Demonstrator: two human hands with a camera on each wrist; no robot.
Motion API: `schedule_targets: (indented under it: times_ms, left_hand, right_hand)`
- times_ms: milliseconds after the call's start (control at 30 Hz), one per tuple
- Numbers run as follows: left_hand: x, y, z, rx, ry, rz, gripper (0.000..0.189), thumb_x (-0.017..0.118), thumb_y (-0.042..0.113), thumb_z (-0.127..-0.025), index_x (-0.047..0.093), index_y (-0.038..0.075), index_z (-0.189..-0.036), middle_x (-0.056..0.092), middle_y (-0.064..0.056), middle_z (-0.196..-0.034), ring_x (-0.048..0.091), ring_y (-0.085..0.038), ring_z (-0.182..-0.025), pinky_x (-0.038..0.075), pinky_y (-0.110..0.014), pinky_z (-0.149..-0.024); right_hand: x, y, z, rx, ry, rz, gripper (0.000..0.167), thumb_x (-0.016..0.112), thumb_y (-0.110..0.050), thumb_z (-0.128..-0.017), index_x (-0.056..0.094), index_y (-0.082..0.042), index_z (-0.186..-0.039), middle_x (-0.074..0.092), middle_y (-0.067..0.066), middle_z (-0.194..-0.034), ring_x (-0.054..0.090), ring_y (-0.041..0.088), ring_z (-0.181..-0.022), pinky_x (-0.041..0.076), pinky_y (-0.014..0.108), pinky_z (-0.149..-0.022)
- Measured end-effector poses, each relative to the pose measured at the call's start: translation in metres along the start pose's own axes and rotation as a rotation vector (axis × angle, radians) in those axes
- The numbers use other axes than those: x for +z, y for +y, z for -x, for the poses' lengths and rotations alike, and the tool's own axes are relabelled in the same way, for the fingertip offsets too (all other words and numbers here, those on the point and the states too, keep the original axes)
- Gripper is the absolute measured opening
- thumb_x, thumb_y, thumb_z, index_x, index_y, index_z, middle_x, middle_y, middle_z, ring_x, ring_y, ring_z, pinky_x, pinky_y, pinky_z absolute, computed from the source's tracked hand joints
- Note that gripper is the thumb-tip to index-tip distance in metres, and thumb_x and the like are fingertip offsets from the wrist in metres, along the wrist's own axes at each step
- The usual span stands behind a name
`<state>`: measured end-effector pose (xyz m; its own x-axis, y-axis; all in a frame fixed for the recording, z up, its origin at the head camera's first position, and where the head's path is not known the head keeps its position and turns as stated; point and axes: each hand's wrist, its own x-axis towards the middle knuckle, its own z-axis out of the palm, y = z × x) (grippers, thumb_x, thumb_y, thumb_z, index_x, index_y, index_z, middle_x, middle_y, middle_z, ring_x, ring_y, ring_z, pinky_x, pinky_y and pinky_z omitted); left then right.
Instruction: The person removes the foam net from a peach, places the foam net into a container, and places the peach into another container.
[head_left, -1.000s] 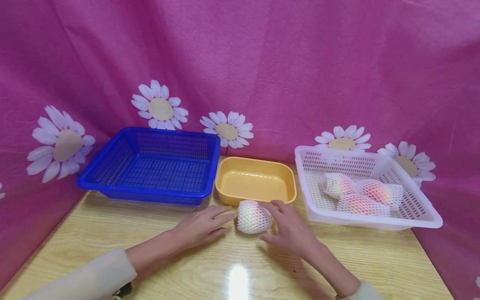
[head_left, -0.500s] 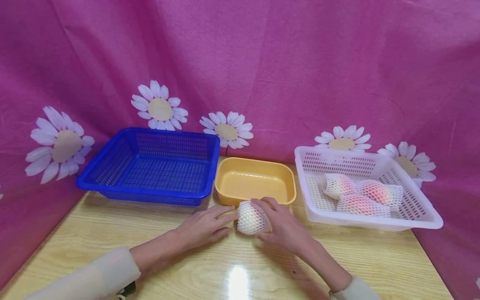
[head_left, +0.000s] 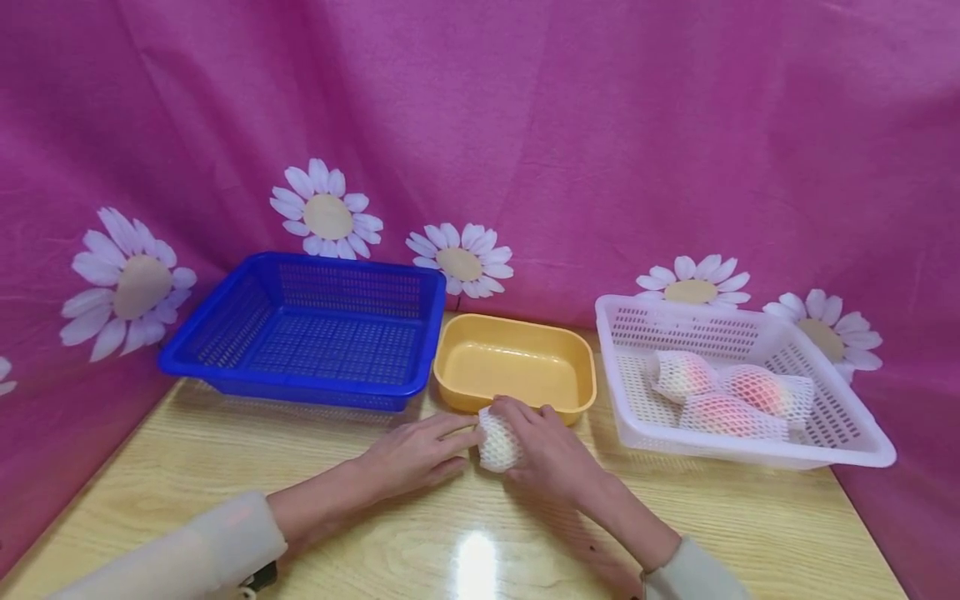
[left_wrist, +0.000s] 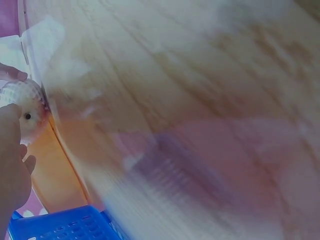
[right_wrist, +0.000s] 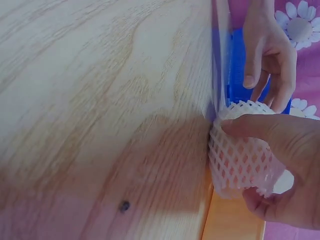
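A round pink-and-yellow fruit in a white foam net (head_left: 497, 442) lies on the table in front of the yellow tray (head_left: 517, 407). My right hand (head_left: 551, 454) grips it from the right. In the right wrist view the thumb and fingers curl round the foam net (right_wrist: 240, 160). On the other side is my left hand (head_left: 420, 454), fingers loosely extended, fingertips at the net's left edge. Whether they press on it I cannot tell. The left wrist view shows the fruit's end (left_wrist: 36, 115) bare, with a dark spot.
A blue basket (head_left: 300, 388) stands at the back left, nothing inside. At the back right, a white basket (head_left: 738, 450) holds several netted fruits (head_left: 731, 414). A pink flowered cloth (head_left: 525, 125) hangs behind. The table (head_left: 375, 542) is wood-patterned.
My right hand has moved left over the fruit and taken hold of it, covering more of the net. The left hand has barely shifted. The head view has turned slightly.
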<state>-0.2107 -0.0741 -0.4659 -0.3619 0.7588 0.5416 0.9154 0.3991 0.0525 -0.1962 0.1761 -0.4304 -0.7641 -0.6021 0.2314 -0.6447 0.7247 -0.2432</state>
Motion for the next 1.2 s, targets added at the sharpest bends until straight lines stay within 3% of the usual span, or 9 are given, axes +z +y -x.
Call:
schedule_targets:
  times_ms: [133, 367, 567, 800, 900, 1200]
  left_hand:
    - [-0.001, 0.001, -0.002, 0.002, -0.001, -0.005, 0.046, 0.077, 0.019, -0.087, 0.064, 0.014, -0.131, 0.062, -0.009, -0.132, 0.059, -0.023, -0.119, 0.052, -0.033, -0.095]
    - [-0.001, 0.003, -0.008, 0.035, 0.033, 0.019, 0.042, 0.075, 0.015, -0.089, 0.063, 0.012, -0.129, 0.063, -0.008, -0.130, 0.061, -0.022, -0.116, 0.051, -0.029, -0.096]
    - [-0.007, 0.004, -0.015, 0.048, 0.048, 0.008, 0.043, 0.076, 0.014, -0.089, 0.065, 0.012, -0.130, 0.063, -0.009, -0.131, 0.060, -0.022, -0.119, 0.050, -0.029, -0.097]
    - [-0.018, 0.003, -0.028, 0.112, 0.122, -0.028, 0.044, 0.078, 0.012, -0.086, 0.065, 0.010, -0.128, 0.063, -0.010, -0.129, 0.062, -0.022, -0.115, 0.051, -0.028, -0.094]
    - [-0.023, 0.001, -0.034, 0.130, 0.144, -0.048, 0.044, 0.079, 0.012, -0.086, 0.065, 0.010, -0.127, 0.062, -0.010, -0.128, 0.064, -0.022, -0.111, 0.052, -0.027, -0.093]
    - [-0.037, 0.000, -0.046, 0.109, 0.146, -0.041, 0.039, 0.075, 0.014, -0.090, 0.065, 0.012, -0.128, 0.061, -0.011, -0.129, 0.062, -0.022, -0.115, 0.052, -0.027, -0.092]
  right_hand:
    - [0.000, 0.000, 0.000, -0.007, 0.016, 0.052, 0.085, 0.092, -0.021, -0.062, 0.048, -0.019, -0.135, 0.054, 0.000, -0.136, 0.056, 0.023, -0.098, 0.046, 0.036, -0.084]
    - [-0.001, 0.002, 0.004, -0.037, 0.044, 0.098, 0.083, 0.085, -0.028, -0.062, 0.051, -0.019, -0.137, 0.054, 0.000, -0.133, 0.056, 0.019, -0.099, 0.045, 0.036, -0.082]
    - [-0.010, -0.001, 0.005, 0.002, 0.046, 0.078, 0.083, 0.083, -0.026, -0.061, 0.050, -0.023, -0.137, 0.052, -0.003, -0.135, 0.054, 0.025, -0.091, 0.048, 0.034, -0.072]
    - [-0.026, -0.003, 0.004, -0.022, 0.103, 0.096, 0.085, 0.086, -0.023, -0.059, 0.052, -0.020, -0.136, 0.054, -0.001, -0.134, 0.057, 0.026, -0.088, 0.050, 0.032, -0.068]
    - [-0.033, -0.004, 0.002, -0.006, 0.111, 0.116, 0.085, 0.086, -0.024, -0.060, 0.052, -0.023, -0.138, 0.054, -0.002, -0.136, 0.056, 0.027, -0.085, 0.048, 0.028, -0.057]
    - [-0.049, -0.005, -0.002, -0.037, 0.174, 0.108, 0.087, 0.087, -0.024, -0.059, 0.051, -0.020, -0.138, 0.054, 0.001, -0.137, 0.055, 0.027, -0.089, 0.050, 0.034, -0.065]
